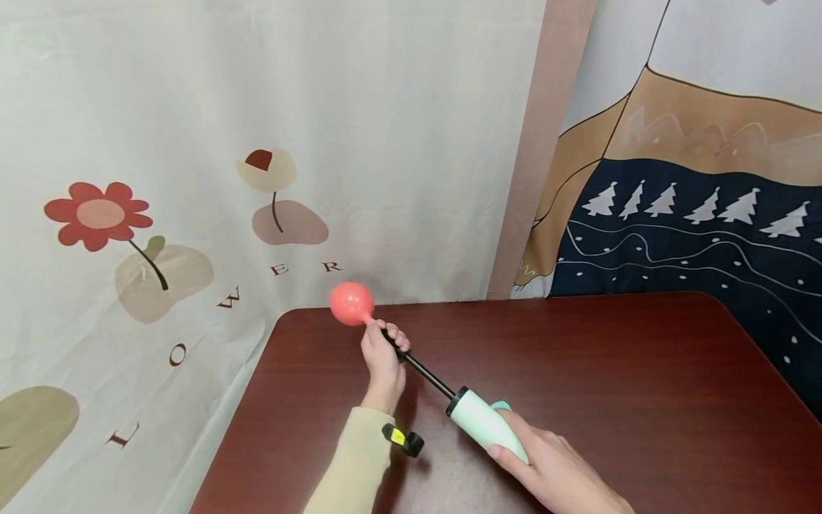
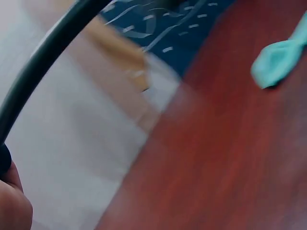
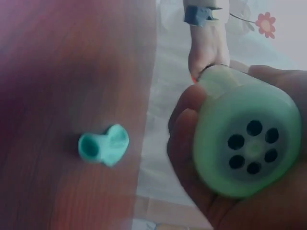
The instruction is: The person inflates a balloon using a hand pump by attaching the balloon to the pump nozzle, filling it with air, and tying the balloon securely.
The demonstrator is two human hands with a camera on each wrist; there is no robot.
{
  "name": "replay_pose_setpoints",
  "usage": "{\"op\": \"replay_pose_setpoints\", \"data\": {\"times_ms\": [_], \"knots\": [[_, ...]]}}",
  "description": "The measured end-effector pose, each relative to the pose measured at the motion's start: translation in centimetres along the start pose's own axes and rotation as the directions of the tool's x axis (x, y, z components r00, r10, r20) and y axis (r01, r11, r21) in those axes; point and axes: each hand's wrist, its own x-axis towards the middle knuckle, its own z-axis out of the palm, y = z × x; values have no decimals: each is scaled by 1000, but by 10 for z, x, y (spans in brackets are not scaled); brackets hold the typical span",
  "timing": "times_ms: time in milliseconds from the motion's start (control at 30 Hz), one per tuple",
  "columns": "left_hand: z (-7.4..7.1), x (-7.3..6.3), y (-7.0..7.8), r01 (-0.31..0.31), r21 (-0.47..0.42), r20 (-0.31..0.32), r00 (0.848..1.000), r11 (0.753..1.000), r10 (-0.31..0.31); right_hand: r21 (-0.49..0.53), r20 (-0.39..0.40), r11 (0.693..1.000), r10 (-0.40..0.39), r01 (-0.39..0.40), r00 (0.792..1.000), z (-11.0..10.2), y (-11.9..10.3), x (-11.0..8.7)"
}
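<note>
A balloon pump stretches between my two hands, its mint-green body [image 1: 489, 422] toward me and its black rod [image 1: 430, 374] drawn out. My left hand [image 1: 384, 360] grips the pump's black front end together with the neck of a small, round, partly inflated coral balloon [image 1: 352, 303]. My right hand [image 1: 559, 460] wraps round the green body, whose end with several round holes [image 3: 247, 143] faces the right wrist view. Beyond the body, a small teal piece [image 3: 103, 145] with a hollow round end lies on the table.
The dark red-brown table [image 1: 578, 357] has rounded far corners. Behind it hangs a pale curtain [image 1: 411, 143] printed with flowers and letters. A dark blue cloth [image 1: 668, 250] with white trees hangs at the right. A strap with a small black device [image 1: 403, 439] sits on the left sleeve.
</note>
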Motion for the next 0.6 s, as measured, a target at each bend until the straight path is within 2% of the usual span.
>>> {"op": "replay_pose_setpoints", "data": {"times_ms": [100, 267, 367, 467, 600], "knots": [[4, -12, -7, 18, 18, 27, 999, 1000, -18, 16, -24, 1000, 10, -10, 1000, 9, -6, 11], [16, -35, -23, 32, 31, 99, 994, 999, -35, -14, -147, 998, -62, 61, 987, 16, -12, 29], [19, -46, -30, 30, 63, 145, 989, 998, -39, -12, -186, 997, -80, 79, 979, 18, -13, 35], [19, -45, -30, -16, 117, 152, 988, 993, -2, 7, -192, 996, -89, 92, 977, 21, -13, 36], [20, -33, -18, -61, 152, 120, 992, 986, 43, 42, -174, 996, -73, 82, 982, 22, -10, 31]]}}
